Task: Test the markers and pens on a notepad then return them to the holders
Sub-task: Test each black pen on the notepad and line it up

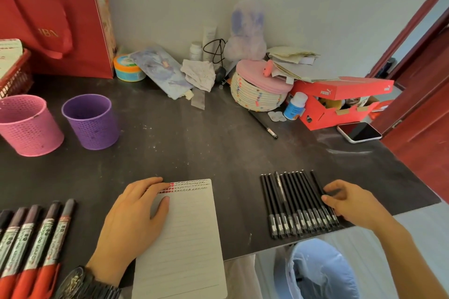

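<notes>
A lined notepad (187, 238) lies at the table's front edge, with rows of red and black test marks along its top. My left hand (132, 223) rests flat on its left side, fingers spread. Several black pens (295, 204) lie side by side in a row to the right. My right hand (349, 201) touches the right end of that row, fingertips on the outermost pen, not clearly gripping it. Several red markers (34, 247) with dark caps lie at the front left. A pink holder (28, 125) and a purple holder (91, 121) stand at the left, both looking empty.
A red bag (56, 17) and red basket (14, 75) stand at the back left. Clutter lines the wall: a woven basket (257, 94), a red shoebox (340, 102), a phone (359, 131), a loose pen (263, 125). A blue-lined bin (320, 272) stands below the table's front edge.
</notes>
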`<state>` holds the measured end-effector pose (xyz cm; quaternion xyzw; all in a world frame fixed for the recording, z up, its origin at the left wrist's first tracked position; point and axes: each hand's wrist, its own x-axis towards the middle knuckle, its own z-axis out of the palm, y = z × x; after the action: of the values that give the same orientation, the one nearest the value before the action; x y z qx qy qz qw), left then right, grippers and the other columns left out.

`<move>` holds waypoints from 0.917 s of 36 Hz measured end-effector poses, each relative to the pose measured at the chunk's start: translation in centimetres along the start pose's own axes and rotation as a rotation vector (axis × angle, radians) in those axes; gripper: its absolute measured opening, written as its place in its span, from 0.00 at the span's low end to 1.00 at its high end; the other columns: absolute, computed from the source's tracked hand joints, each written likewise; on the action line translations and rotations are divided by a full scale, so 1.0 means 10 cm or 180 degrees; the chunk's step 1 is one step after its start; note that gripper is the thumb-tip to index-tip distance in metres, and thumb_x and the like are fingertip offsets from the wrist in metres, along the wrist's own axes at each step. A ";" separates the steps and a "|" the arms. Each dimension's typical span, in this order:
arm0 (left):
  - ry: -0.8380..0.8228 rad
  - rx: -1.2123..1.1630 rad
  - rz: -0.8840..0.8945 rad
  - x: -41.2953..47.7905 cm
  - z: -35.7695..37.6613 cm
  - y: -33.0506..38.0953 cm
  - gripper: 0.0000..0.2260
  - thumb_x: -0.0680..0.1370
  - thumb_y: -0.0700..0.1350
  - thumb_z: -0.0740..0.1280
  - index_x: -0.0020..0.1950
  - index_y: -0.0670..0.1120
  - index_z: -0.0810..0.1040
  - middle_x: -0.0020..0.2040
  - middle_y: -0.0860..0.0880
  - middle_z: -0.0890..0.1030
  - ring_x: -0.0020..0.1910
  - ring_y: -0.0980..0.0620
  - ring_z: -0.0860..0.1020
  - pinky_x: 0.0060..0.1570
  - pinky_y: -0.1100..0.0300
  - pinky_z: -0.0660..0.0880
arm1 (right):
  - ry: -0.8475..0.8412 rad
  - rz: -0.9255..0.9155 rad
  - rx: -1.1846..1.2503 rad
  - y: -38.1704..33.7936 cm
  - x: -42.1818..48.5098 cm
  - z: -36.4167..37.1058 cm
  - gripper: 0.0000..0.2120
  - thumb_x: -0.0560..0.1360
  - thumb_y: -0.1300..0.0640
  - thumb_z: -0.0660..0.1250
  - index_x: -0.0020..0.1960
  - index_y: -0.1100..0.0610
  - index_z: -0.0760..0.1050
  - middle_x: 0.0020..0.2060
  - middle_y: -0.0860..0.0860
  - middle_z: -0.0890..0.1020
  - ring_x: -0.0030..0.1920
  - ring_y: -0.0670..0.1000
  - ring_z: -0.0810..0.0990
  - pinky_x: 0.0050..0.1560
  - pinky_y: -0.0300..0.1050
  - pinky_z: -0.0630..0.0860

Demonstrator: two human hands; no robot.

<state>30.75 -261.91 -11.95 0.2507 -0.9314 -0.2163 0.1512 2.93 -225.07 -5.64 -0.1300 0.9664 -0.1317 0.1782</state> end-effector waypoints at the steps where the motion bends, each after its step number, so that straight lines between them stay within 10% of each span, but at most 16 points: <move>1: -0.0003 0.0013 -0.0001 0.00 0.00 0.00 0.16 0.79 0.55 0.63 0.65 0.54 0.77 0.65 0.58 0.76 0.65 0.56 0.72 0.61 0.55 0.72 | 0.0012 -0.0003 0.0001 0.00 0.00 0.00 0.08 0.78 0.47 0.69 0.56 0.44 0.75 0.43 0.41 0.83 0.40 0.44 0.83 0.44 0.42 0.77; 15: 0.0121 0.0035 -0.0006 -0.01 0.02 0.00 0.13 0.78 0.53 0.67 0.62 0.56 0.79 0.63 0.60 0.77 0.63 0.57 0.74 0.59 0.58 0.74 | 0.0774 -0.0056 -0.0206 -0.54 0.48 0.00 0.13 0.78 0.41 0.66 0.58 0.47 0.75 0.47 0.45 0.81 0.45 0.53 0.77 0.46 0.49 0.72; 25: -0.0008 0.0084 -0.0131 -0.01 -0.03 0.03 0.18 0.80 0.61 0.59 0.68 0.61 0.74 0.68 0.65 0.70 0.68 0.63 0.66 0.66 0.66 0.62 | 0.0686 -0.0611 -0.0431 -1.67 1.28 0.17 0.28 0.81 0.50 0.62 0.77 0.59 0.62 0.73 0.62 0.69 0.70 0.66 0.69 0.66 0.58 0.70; 33: 0.0094 0.0040 -0.0084 -0.01 0.00 0.00 0.19 0.80 0.60 0.57 0.68 0.57 0.75 0.67 0.61 0.73 0.66 0.62 0.68 0.64 0.68 0.60 | 0.0939 -0.0549 -0.0882 -1.93 1.19 0.40 0.24 0.78 0.59 0.64 0.71 0.63 0.64 0.65 0.65 0.74 0.63 0.66 0.73 0.56 0.58 0.75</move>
<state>30.87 -261.88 -11.96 0.2671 -0.9270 -0.2086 0.1605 -2.28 -247.47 -7.15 -0.2147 0.9762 -0.0300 0.0034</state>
